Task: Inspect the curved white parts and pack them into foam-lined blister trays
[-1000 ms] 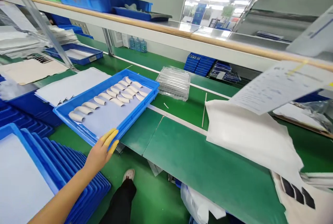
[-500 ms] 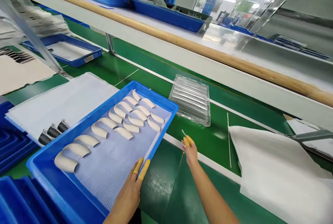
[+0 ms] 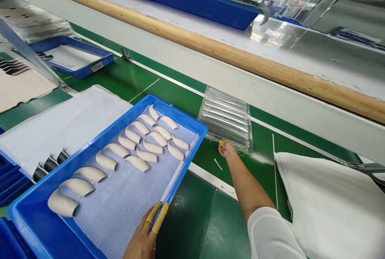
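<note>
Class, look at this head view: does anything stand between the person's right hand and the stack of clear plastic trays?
Nothing visible does. The right hand is already at the lower edge of the stack of clear plastic trays. The small white strip lies beside the hand, not between them.

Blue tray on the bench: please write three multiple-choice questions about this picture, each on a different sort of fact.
1. Where is the left hand?
A) on the cloth
B) on the tray rim
C) on the clear stack

2. What colour are the finger covers?
A) yellow
B) blue
C) black

3. What state is the tray in?
A) empty
B) upside down
C) loaded with curved pieces

Answers:
1 B: the hand grips the near rim.
2 A: the covers show yellow on the fingertips.
3 C: pale pieces lie in rows inside it.
</note>
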`<action>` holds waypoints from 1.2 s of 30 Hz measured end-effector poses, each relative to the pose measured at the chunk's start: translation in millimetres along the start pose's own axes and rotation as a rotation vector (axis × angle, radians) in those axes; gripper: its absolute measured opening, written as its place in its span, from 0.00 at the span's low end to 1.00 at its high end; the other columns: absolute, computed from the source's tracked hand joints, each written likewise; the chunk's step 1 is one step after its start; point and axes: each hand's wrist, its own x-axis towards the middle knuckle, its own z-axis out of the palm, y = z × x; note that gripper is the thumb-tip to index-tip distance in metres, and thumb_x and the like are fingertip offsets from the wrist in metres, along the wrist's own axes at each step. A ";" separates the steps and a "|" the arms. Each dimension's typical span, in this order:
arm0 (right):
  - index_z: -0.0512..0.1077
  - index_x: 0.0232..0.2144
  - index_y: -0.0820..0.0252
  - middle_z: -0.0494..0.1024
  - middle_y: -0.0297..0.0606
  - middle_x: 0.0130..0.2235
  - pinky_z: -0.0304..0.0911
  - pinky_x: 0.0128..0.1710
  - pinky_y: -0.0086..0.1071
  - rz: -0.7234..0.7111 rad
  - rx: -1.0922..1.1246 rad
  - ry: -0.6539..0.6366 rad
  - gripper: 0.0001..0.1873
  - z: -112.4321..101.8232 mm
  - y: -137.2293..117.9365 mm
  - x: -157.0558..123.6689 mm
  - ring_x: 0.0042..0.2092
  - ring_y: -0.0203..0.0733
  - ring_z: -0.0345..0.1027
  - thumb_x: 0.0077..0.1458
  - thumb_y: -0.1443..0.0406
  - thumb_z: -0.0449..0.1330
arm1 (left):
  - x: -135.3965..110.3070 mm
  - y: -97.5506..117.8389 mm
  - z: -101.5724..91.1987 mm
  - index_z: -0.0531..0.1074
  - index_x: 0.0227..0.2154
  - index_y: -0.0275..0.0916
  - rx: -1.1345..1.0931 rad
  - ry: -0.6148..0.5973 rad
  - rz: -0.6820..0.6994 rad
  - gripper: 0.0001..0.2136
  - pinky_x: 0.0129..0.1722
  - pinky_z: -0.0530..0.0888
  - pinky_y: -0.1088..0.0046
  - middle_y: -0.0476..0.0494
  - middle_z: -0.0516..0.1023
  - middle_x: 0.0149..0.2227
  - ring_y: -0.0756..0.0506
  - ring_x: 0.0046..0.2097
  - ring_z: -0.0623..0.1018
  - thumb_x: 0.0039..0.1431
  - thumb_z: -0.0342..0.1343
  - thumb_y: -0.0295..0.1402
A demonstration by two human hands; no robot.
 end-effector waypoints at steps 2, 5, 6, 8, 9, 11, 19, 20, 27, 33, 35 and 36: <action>0.70 0.51 0.62 0.75 0.41 0.48 0.73 0.42 0.40 0.136 -0.011 0.054 0.16 -13.4 -5.9 2.2 0.44 0.42 0.73 0.64 0.59 0.59 | 0.3 -1.1 -4.3 0.33 0.70 0.52 0.012 -0.018 0.031 0.45 0.55 0.77 0.56 0.34 0.65 0.65 0.37 0.63 0.70 0.55 0.41 0.13; 0.70 0.50 0.63 0.75 0.41 0.47 0.73 0.41 0.38 0.284 -0.002 0.122 0.15 -44.2 -16.8 -0.8 0.43 0.40 0.74 0.67 0.60 0.54 | 4.9 3.9 -14.5 0.37 0.70 0.52 -0.003 0.035 -0.022 0.39 0.53 0.78 0.58 0.34 0.64 0.66 0.38 0.61 0.72 0.62 0.44 0.19; 0.70 0.49 0.64 0.75 0.40 0.46 0.73 0.40 0.37 0.312 0.004 0.138 0.14 -57.1 -19.8 -4.2 0.42 0.40 0.74 0.68 0.60 0.54 | 7.5 7.4 -18.9 0.39 0.70 0.51 -0.013 0.068 -0.049 0.36 0.53 0.78 0.57 0.33 0.63 0.66 0.38 0.61 0.72 0.64 0.45 0.22; 0.70 0.49 0.63 0.75 0.40 0.46 0.73 0.39 0.36 0.343 0.020 0.159 0.14 -85.0 -22.9 -15.2 0.41 0.39 0.73 0.66 0.60 0.56 | 13.5 17.3 -28.1 0.42 0.70 0.49 -0.021 0.140 -0.056 0.33 0.55 0.77 0.57 0.32 0.62 0.66 0.37 0.62 0.71 0.67 0.48 0.28; 0.70 0.49 0.62 0.76 0.40 0.46 0.73 0.38 0.36 0.350 0.028 0.165 0.15 -98.9 -22.5 -23.1 0.41 0.39 0.73 0.65 0.60 0.58 | 17.2 24.2 -32.1 0.43 0.70 0.49 -0.019 0.178 -0.036 0.33 0.55 0.77 0.57 0.32 0.63 0.65 0.37 0.62 0.71 0.67 0.49 0.29; 0.70 0.48 0.62 0.76 0.40 0.45 0.73 0.38 0.36 0.356 0.048 0.161 0.14 -124.6 -16.8 -43.4 0.40 0.39 0.73 0.64 0.60 0.59 | 27.2 43.7 -37.1 0.44 0.69 0.49 -0.016 0.253 0.003 0.32 0.55 0.77 0.59 0.33 0.65 0.64 0.39 0.61 0.72 0.67 0.49 0.29; 0.72 0.38 0.63 0.77 0.34 0.35 0.71 0.32 0.31 0.406 0.127 0.038 0.12 -167.7 57.8 -160.6 0.32 0.34 0.72 0.64 0.58 0.58 | 122.7 173.3 1.9 0.60 0.63 0.37 -0.091 -0.060 0.341 0.21 0.65 0.66 0.56 0.32 0.65 0.64 0.39 0.66 0.65 0.68 0.45 0.30; 0.72 0.37 0.63 0.77 0.34 0.34 0.71 0.33 0.31 0.400 0.136 0.023 0.13 -168.5 68.1 -174.9 0.32 0.35 0.72 0.64 0.58 0.58 | 133.3 183.4 11.2 0.62 0.62 0.36 -0.066 -0.177 0.332 0.21 0.63 0.68 0.56 0.31 0.67 0.63 0.38 0.65 0.66 0.68 0.45 0.30; 0.72 0.28 0.59 0.78 0.30 0.27 0.69 0.30 0.30 0.392 0.167 0.017 0.09 -189.0 123.4 -245.9 0.27 0.35 0.71 0.54 0.60 0.64 | 121.8 181.4 58.6 0.76 0.41 0.35 -0.031 -0.501 0.347 0.09 0.45 0.77 0.65 0.35 0.81 0.40 0.38 0.49 0.78 0.61 0.53 0.25; 0.72 0.27 0.52 0.80 0.27 0.29 0.70 0.32 0.31 0.399 0.256 0.065 0.16 -219.7 144.7 -289.4 0.33 0.41 0.74 0.36 0.56 0.72 | 85.6 172.3 60.4 0.77 0.37 0.35 -0.033 -0.597 0.326 0.11 0.47 0.76 0.66 0.38 0.82 0.39 0.41 0.46 0.79 0.59 0.50 0.19; 0.71 0.28 0.52 0.80 0.27 0.31 0.73 0.36 0.34 0.403 0.313 0.047 0.22 -221.9 146.0 -295.5 0.36 0.42 0.76 0.32 0.51 0.73 | 83.1 177.9 57.0 0.77 0.38 0.35 -0.046 -0.584 0.295 0.13 0.49 0.76 0.65 0.37 0.82 0.40 0.41 0.47 0.79 0.56 0.50 0.18; 0.70 0.29 0.52 0.81 0.28 0.32 0.73 0.38 0.36 0.405 0.341 0.021 0.25 -220.9 145.7 -295.2 0.37 0.44 0.77 0.33 0.48 0.73 | 83.0 181.9 54.6 0.77 0.40 0.35 -0.057 -0.573 0.283 0.14 0.51 0.75 0.64 0.37 0.82 0.41 0.41 0.48 0.79 0.56 0.50 0.18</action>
